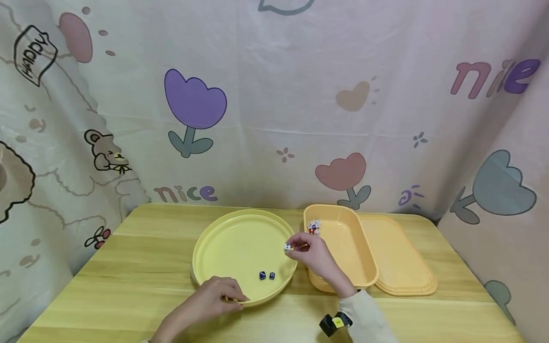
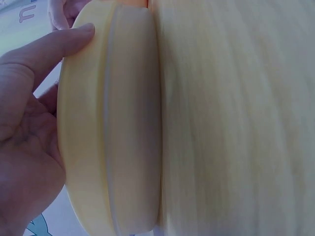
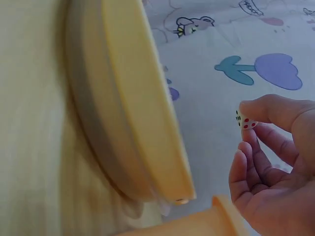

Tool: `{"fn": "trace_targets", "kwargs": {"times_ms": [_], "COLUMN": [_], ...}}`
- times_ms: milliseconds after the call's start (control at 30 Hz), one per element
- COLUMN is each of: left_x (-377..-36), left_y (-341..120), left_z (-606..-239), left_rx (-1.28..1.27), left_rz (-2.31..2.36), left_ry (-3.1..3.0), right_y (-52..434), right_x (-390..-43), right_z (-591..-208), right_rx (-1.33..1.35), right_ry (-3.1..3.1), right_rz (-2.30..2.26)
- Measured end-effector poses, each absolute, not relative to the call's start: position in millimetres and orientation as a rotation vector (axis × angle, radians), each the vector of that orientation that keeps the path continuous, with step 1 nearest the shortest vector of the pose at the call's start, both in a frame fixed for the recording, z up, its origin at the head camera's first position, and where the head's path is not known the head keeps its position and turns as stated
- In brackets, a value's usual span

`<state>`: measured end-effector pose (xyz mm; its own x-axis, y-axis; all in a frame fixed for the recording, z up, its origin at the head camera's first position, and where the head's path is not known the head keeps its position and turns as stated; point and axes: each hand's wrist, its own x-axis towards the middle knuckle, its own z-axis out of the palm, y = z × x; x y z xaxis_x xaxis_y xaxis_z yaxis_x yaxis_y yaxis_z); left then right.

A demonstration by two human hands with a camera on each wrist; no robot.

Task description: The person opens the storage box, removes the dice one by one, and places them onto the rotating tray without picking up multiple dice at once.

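My right hand (image 1: pixel 315 255) pinches a white die (image 1: pixel 287 247) between thumb and fingertips, over the right side of a round yellow tray (image 1: pixel 231 247). Red and black pips show on that die (image 3: pixel 246 121) in the right wrist view. Two dark blue dice (image 1: pixel 262 275) lie inside the tray near its front right. At the tray's front edge, my left hand (image 1: pixel 216 296) grips the rim. The left wrist view shows its thumb (image 2: pixel 74 40) on the tray's outer wall, with the other fingers mostly hidden behind the rim.
An orange rectangular box (image 1: pixel 369 252) stands right of the tray, with several white and red dice (image 1: pixel 315 226) at its far left corner. Its flat lid (image 1: pixel 403 257) lies on the wooden table (image 1: pixel 107 281) to the right. A printed curtain (image 1: pixel 257 95) hangs behind.
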<state>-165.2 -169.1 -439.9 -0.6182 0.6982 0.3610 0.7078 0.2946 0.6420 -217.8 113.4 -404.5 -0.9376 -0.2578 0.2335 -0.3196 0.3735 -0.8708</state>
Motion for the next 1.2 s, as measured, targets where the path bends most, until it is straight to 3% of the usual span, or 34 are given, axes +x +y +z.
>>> {"fn": "trace_targets", "kwargs": {"times_ms": [1200], "left_x": [-170], "left_y": [-168], "left_z": [-442], "left_rx": [-1.419], "left_rz": [-1.230], "left_ry": [-2.456], "right_y": [105], "right_x": [-214], "right_z": [-419], "right_rx": [0.558], "right_ry": [-2.530], "right_rz": [1.612]}}
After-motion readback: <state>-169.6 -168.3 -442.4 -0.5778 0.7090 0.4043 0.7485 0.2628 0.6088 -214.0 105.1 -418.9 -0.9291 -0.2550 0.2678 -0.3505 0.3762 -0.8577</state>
